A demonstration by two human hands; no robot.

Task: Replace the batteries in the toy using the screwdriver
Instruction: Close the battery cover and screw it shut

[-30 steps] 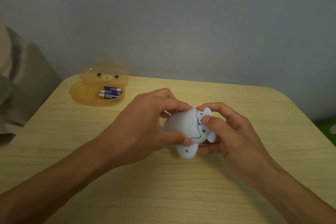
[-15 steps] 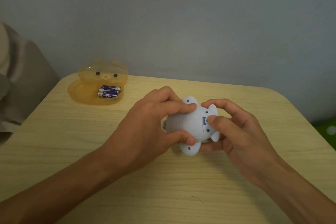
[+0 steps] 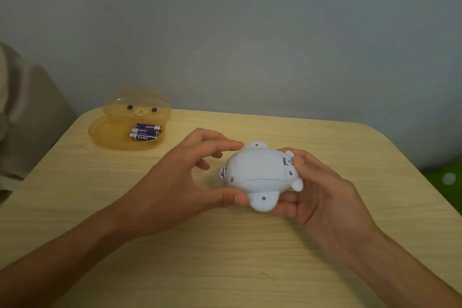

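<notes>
A pale blue plastic toy point(image 3: 258, 174) lies belly-up above the table's middle, its battery cover facing me. My right hand point(image 3: 322, 190) cups it from the right and below, thumb resting by the cover's latch end. My left hand point(image 3: 175, 182) touches the toy's left side with thumb and index fingertip; its other fingers are spread off the body. Three dark blue batteries point(image 3: 145, 131) lie in an open amber bear-shaped case point(image 3: 112, 132) at the back left. No screwdriver is in view.
The light wooden table point(image 3: 225, 257) has rounded far corners and ends at a grey wall. A grey cushion or seat back point(image 3: 25, 112) stands beyond the left edge. Green floor shows at the far right.
My left hand has loosened and slid left, uncovering most of the toy's underside. The toy has turned flatter, resting more in my right hand.
</notes>
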